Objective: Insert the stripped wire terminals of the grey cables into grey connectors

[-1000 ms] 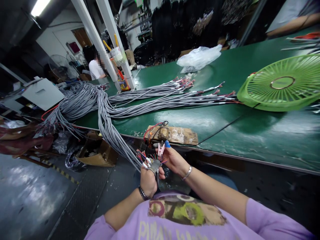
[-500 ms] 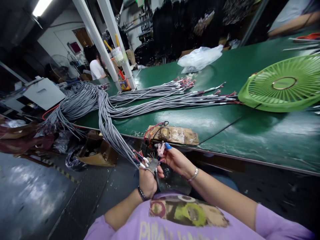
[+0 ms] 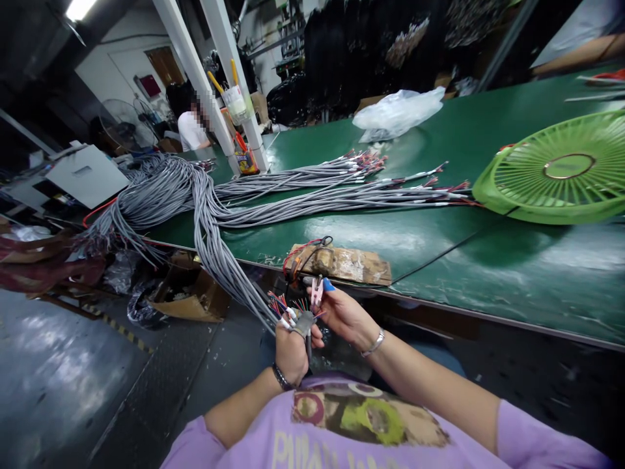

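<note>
My left hand (image 3: 291, 348) is closed around the ends of a bundle of grey cables (image 3: 229, 270), whose stripped coloured wires (image 3: 282, 303) fan out above the fist. Just to its right, my right hand (image 3: 342, 314) pinches a small pink clip (image 3: 316, 291) next to those wire tips; one finger wears a blue cap. The bundle runs up and left from my fist onto the green table (image 3: 439, 241). Both hands hover in front of the table's near edge, below a worn wooden block (image 3: 342, 263) with red and black leads.
More grey cables (image 3: 312, 192) lie spread across the table. A green fan grille (image 3: 556, 172) sits at the right, a clear plastic bag (image 3: 398, 112) at the back. White posts (image 3: 234, 85) stand at the far left edge. A cardboard box (image 3: 190, 296) is on the floor. Another person sits far back.
My hands keep their hold and stay nearly still; the right hand's pink clip has shifted slightly by the wire tips. The view has drifted a little.
</note>
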`<state>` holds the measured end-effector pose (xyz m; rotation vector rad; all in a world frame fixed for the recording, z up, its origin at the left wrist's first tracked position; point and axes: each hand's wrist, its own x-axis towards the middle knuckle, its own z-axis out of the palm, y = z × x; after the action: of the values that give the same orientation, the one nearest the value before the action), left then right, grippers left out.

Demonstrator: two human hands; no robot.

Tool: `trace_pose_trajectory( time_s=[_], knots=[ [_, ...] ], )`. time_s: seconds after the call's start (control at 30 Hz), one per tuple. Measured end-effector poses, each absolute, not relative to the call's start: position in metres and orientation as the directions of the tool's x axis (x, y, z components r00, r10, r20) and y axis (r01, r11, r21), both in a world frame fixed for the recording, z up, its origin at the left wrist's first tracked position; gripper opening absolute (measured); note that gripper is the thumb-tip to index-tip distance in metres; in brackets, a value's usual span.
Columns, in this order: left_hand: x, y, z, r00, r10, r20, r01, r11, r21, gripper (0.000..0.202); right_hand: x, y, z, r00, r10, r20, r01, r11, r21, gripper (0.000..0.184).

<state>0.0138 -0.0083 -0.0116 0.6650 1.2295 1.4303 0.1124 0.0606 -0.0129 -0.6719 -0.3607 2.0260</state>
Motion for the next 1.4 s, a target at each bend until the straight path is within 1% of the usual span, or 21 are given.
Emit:
trace_pose_trajectory(
  time_s=[0.2, 0.37, 0.47, 0.53, 0.63, 0.7, 0.8, 0.87, 0.97, 1.1, 1.17, 1.23, 1.33, 1.4],
  knots=[
    [0.013, -0.009, -0.011, -0.244, 0.946, -0.213, -0.384, 0.107, 0.917, 0.023, 0.114, 0.056, -0.017, -0.469, 0.844, -0.261, -0.684, -0.534, -0.496, 0.025],
    [0.009, -0.015, -0.010, -0.250, 0.945, -0.210, -0.391, 0.100, 0.915, 0.022, 0.120, 0.053, -0.026, -0.513, 0.817, -0.262, -0.690, -0.574, -0.441, 0.027],
    [0.005, -0.019, -0.012, -0.252, 0.943, -0.218, -0.382, 0.110, 0.918, 0.025, 0.129, 0.050, -0.031, -0.543, 0.799, -0.258, -0.664, -0.597, -0.450, 0.029],
    [0.002, -0.023, -0.014, -0.246, 0.944, -0.221, -0.368, 0.120, 0.922, 0.027, 0.136, 0.047, -0.032, -0.586, 0.765, -0.265, -0.598, -0.630, -0.496, 0.033],
    [-0.001, -0.026, -0.020, -0.248, 0.946, -0.208, -0.324, 0.122, 0.938, 0.031, 0.144, 0.041, -0.027, -0.659, 0.697, -0.282, -0.433, -0.658, -0.616, 0.039],
    [-0.003, -0.028, -0.024, -0.251, 0.949, -0.190, -0.276, 0.117, 0.954, 0.031, 0.145, 0.035, -0.019, -0.652, 0.701, -0.289, -0.337, -0.609, -0.718, 0.037],
    [-0.004, -0.029, -0.025, -0.224, 0.960, -0.167, -0.187, 0.126, 0.974, 0.033, 0.140, 0.028, -0.005, -0.587, 0.761, -0.277, -0.216, -0.476, -0.852, 0.031],
    [-0.003, -0.030, -0.023, -0.190, 0.967, -0.172, -0.137, 0.148, 0.979, 0.036, 0.135, 0.023, 0.001, -0.601, 0.765, -0.231, -0.195, -0.421, -0.886, 0.032],
    [-0.004, -0.029, -0.015, -0.113, 0.974, -0.199, -0.077, 0.191, 0.979, 0.039, 0.131, 0.019, 0.004, -0.651, 0.742, -0.160, -0.223, -0.388, -0.894, 0.034],
    [-0.008, -0.024, -0.002, 0.144, 0.949, -0.279, 0.012, 0.280, 0.960, 0.034, 0.137, 0.019, 0.001, -0.696, 0.702, -0.149, -0.185, -0.376, -0.908, 0.029],
    [-0.011, -0.022, 0.000, 0.229, 0.919, -0.321, 0.033, 0.322, 0.946, 0.032, 0.142, 0.020, -0.001, -0.677, 0.720, -0.152, -0.144, -0.332, -0.932, 0.026],
    [-0.012, -0.021, 0.000, 0.241, 0.914, -0.328, 0.007, 0.336, 0.942, 0.032, 0.143, 0.021, -0.002, -0.634, 0.760, -0.140, -0.124, -0.279, -0.952, 0.025],
    [-0.010, -0.021, -0.006, 0.155, 0.942, -0.296, -0.096, 0.313, 0.945, 0.036, 0.142, 0.024, -0.006, -0.523, 0.838, -0.154, -0.160, -0.274, -0.948, 0.025],
    [-0.008, -0.022, -0.009, 0.082, 0.956, -0.281, -0.156, 0.291, 0.944, 0.038, 0.140, 0.027, -0.009, -0.392, 0.895, -0.213, -0.220, -0.317, -0.923, 0.024]
  ],
)
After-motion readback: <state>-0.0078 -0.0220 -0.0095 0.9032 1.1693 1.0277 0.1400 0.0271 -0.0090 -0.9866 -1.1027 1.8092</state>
